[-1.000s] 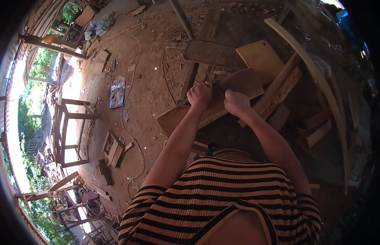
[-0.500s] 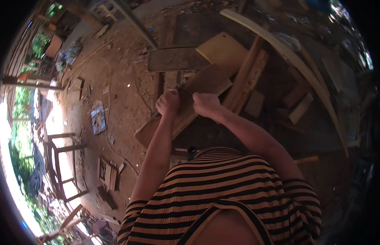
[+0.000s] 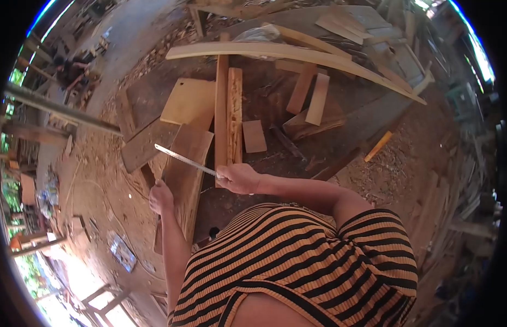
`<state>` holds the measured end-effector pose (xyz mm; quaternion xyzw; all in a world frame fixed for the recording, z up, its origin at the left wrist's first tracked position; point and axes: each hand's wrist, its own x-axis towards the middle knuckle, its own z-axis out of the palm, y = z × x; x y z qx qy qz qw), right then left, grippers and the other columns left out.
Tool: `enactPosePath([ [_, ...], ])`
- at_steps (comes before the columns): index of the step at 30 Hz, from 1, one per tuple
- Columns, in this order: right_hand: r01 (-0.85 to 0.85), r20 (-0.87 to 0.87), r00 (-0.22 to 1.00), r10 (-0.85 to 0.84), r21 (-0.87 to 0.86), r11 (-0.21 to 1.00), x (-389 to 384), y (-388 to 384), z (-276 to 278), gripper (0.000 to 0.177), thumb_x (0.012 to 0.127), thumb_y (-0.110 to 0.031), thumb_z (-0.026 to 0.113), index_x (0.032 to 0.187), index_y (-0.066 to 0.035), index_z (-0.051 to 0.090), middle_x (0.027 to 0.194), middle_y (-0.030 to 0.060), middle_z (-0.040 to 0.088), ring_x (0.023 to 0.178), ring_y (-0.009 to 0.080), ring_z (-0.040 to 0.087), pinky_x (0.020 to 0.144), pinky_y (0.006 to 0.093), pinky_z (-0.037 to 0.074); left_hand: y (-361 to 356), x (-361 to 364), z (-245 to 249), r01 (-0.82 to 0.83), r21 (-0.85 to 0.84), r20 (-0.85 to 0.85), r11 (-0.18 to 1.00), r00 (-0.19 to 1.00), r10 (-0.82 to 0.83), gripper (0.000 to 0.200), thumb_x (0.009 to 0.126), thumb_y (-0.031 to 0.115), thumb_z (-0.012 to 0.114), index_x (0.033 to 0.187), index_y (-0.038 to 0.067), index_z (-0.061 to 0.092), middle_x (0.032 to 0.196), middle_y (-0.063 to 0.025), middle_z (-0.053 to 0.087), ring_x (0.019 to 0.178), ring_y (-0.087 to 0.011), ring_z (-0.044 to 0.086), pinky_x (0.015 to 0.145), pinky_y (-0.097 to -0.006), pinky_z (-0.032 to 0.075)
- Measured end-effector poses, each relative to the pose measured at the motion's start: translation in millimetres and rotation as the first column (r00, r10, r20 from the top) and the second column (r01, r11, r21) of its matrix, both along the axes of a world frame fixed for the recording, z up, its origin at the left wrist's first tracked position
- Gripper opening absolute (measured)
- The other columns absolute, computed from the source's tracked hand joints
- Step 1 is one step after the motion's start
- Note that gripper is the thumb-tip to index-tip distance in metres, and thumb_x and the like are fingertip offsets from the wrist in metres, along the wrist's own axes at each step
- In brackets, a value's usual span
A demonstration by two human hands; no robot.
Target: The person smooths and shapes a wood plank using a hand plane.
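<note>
The fingers (image 3: 223, 174) of the right hand (image 3: 240, 179) are closed round one end of a thin metal strip (image 3: 185, 158). The strip slants across the brown board (image 3: 192, 150), its free end reaching past the board's left side; whether it touches the wood I cannot tell. The left hand (image 3: 162, 199) curls at that same side; what its fingers grip, if anything, I cannot tell.

The board lies toward the near left corner of the dark tabletop (image 3: 270, 164). Beyond it is a yellow panel (image 3: 189, 101); just to its right, two long timbers (image 3: 222, 109) run side by side. A curved plank (image 3: 286, 53) spans toward the far edge.
</note>
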<state>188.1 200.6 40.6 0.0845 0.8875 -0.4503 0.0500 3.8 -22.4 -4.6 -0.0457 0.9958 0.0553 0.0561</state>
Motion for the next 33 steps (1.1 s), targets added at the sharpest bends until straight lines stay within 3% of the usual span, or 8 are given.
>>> enactPosePath([
  [4,0.06,-0.047,0.997,-0.063,-0.057,0.997,26,11,-18,0.022,0.087,-0.029,0.055,0.087,-0.007,0.054,0.074,0.0163,0.063,0.074,0.0381,0.062,0.066,0.0473,0.046,5,6,3,0.026,0.035,-0.031,0.999,0.999,-0.025,0.059,0.094,0.049,0.03,0.097,0.004,0.07,0.101,-0.0203,0.066,0.096,-0.0387,0.062,0.084,-0.0483,0.047],
  [6,0.129,0.087,0.99,-0.113,-0.201,0.971,39,16,-23,0.025,0.087,-0.031,0.054,0.087,-0.007,0.054,0.074,0.0146,0.064,0.071,0.036,0.062,0.064,0.0451,0.047,1,5,3,0.02,0.057,-0.044,0.998,0.999,-0.017,0.059,0.094,0.051,0.03,0.1,0.007,0.069,0.102,-0.019,0.066,0.096,-0.0387,0.062,0.084,-0.0486,0.047],
  [10,0.211,0.165,0.971,-0.175,-0.237,0.948,47,19,-45,0.027,0.087,-0.034,0.052,0.087,-0.007,0.054,0.074,0.0121,0.064,0.07,0.0323,0.063,0.064,0.0432,0.047,1,2,4,0.03,0.035,0.021,0.999,0.999,-0.03,0.057,0.094,0.051,0.031,0.103,0.011,0.069,0.105,-0.0173,0.066,0.098,-0.0382,0.061,0.084,-0.0486,0.047],
  [12,0.287,0.36,0.918,-0.165,-0.316,0.904,48,18,-43,0.028,0.087,-0.035,0.051,0.087,-0.007,0.054,0.075,0.0098,0.064,0.073,0.0279,0.064,0.067,0.0421,0.047,1,2,5,0.033,0.034,0.032,0.999,0.999,-0.034,0.057,0.094,0.051,0.031,0.104,0.011,0.069,0.105,-0.0174,0.066,0.099,-0.038,0.061,0.084,-0.0483,0.047],
  [15,0.261,0.25,0.948,-0.197,-0.256,0.931,49,14,-57,0.028,0.087,-0.034,0.051,0.087,-0.007,0.054,0.075,0.0093,0.064,0.072,0.027,0.064,0.067,0.041,0.048,2,4,6,0.037,0.058,0.01,0.998,0.999,-0.037,0.056,0.094,0.05,0.031,0.104,0.01,0.069,0.104,-0.0179,0.066,0.097,-0.0383,0.061,0.084,-0.048,0.047],
  [28,0.279,0.254,0.938,-0.234,-0.157,0.947,56,7,-38,0.033,0.085,-0.035,0.055,0.094,-0.004,0.055,0.076,0.0145,0.063,0.066,0.0303,0.064,0.062,0.0433,0.047,3,8,15,0.066,0.07,0.031,0.995,0.997,-0.068,0.059,0.094,0.051,0.029,0.105,0.008,0.068,0.104,-0.0188,0.066,0.097,-0.039,0.061,0.084,-0.0484,0.046],
  [30,0.295,0.365,0.905,-0.217,-0.172,0.94,56,8,-30,0.032,0.085,-0.036,0.057,0.094,-0.005,0.055,0.081,0.014,0.064,0.08,0.0319,0.064,0.069,0.0427,0.047,2,9,16,0.05,0.071,0.027,0.996,0.998,-0.052,0.059,0.094,0.052,0.03,0.105,0.008,0.068,0.104,-0.0188,0.066,0.097,-0.0391,0.061,0.084,-0.0485,0.046],
  [33,0.286,0.369,0.905,-0.212,-0.158,0.945,57,12,-28,0.034,0.085,-0.035,0.057,0.097,-0.004,0.056,0.086,0.0165,0.064,0.085,0.0339,0.063,0.072,0.044,0.046,5,13,22,0.063,0.079,0.023,0.995,0.998,-0.065,0.059,0.095,0.052,0.03,0.106,0.008,0.068,0.105,-0.0185,0.066,0.098,-0.0389,0.061,0.084,-0.049,0.046],
])
